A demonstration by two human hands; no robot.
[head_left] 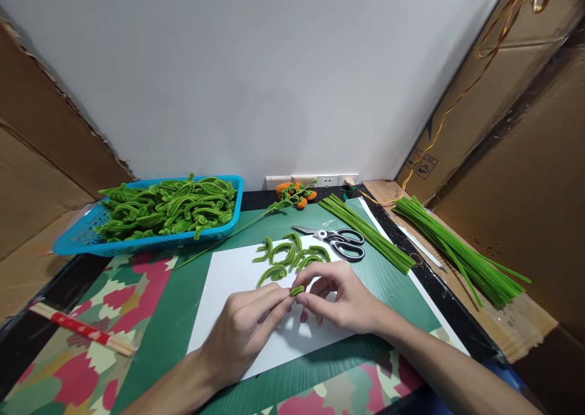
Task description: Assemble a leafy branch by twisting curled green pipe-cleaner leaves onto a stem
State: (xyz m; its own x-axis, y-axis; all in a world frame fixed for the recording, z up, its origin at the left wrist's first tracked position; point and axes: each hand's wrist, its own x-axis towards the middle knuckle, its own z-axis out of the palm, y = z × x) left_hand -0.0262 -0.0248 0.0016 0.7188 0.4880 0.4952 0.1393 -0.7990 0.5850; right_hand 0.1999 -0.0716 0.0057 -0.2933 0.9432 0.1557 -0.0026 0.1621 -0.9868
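A short green fuzzy piece is pinched between both hands above a white sheet. My left hand grips its left end with thumb and forefinger. From the right, my right hand holds the other end between thumb and forefinger, its other fingers curled below. Several bent green fuzzy pieces lie on the sheet just beyond the hands. Black-handled scissors rest behind my right hand, with the blades pointing left. Straight green stems lie in a bundle to the right of the scissors.
A blue basket heaped with green fuzzy pieces stands at the back left. An orange flower stem lies near the wall sockets. Another stem bundle is at the right. Wrapped chopsticks lie at the left.
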